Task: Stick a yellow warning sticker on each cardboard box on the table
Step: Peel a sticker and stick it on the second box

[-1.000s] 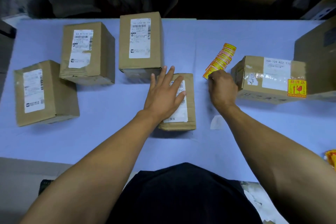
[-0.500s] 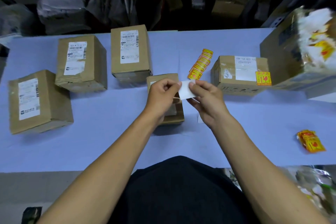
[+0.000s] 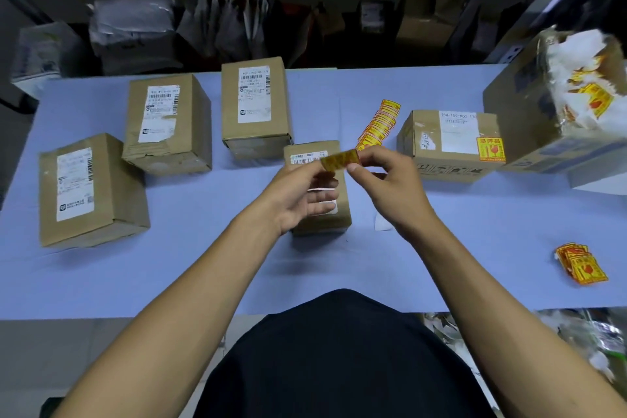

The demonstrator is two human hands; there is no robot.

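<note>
Both hands are up over the table (image 3: 203, 268), pinching one yellow sticker (image 3: 340, 159) between them. The left hand (image 3: 298, 193) has the sticker's left end caught between thumb and fingertips, palm turned up, other fingers loosely curled. The right hand (image 3: 390, 187) nips the right end with thumb and forefinger. The sticker looks a bit blurred, so I can't read the print on it.

Right under the hands sits a small box (image 3: 319, 214) with a white label on top, partly hidden by the left hand. Just past the right hand's fingertips there's a strip of stickers (image 3: 380, 124) lying flat on the table, and further out to the right of that hand, a box with a sticker on it (image 3: 448, 146) at its near right corner. Beyond that stands a big carton (image 3: 529, 125) full of torn paper.

Out to the left of the left hand are three more boxes: a tall box (image 3: 256, 108) closest, a middle box (image 3: 166, 124) next, and a far-left box (image 3: 90, 190). A loose pile of stickers (image 3: 580, 263) lies near the right forearm, close to the table edge.
</note>
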